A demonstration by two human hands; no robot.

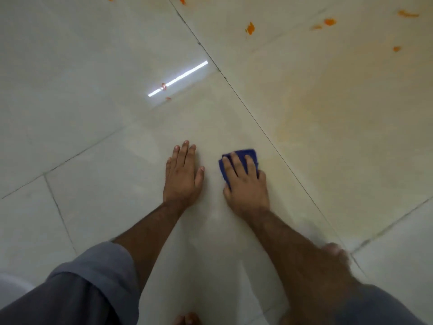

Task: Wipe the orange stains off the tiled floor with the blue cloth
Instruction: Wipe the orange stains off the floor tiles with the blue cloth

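Nearest to me, the person crouches low, grey sleeves [98, 266] pushed up past the elbows and bare toes [187, 320] just showing at six o'clock, which puts the body weight forward over the arms. The left hand [184, 175] lies flat on the tiled floor [93, 113], fingers straight and close together, holding nothing; it looks like a prop that steadies the lean. Just beside it, at three o'clock, the right hand [246, 181] presses the blue cloth [243, 154] down on the tile, fingers spread a little and bent lightly over the folded pad, the thumb tucked against its near edge, a hold that suits scrubbing rather than carrying. The tile under the cloth looks clean. Further out, at about eleven o'clock, two small orange flecks [164, 86] sit by a bright strip of reflected light [178, 78]. Farthest, from twelve to two o'clock, the larger orange stains [250, 28] lie scattered, well apart from the cloth and not yet wiped.
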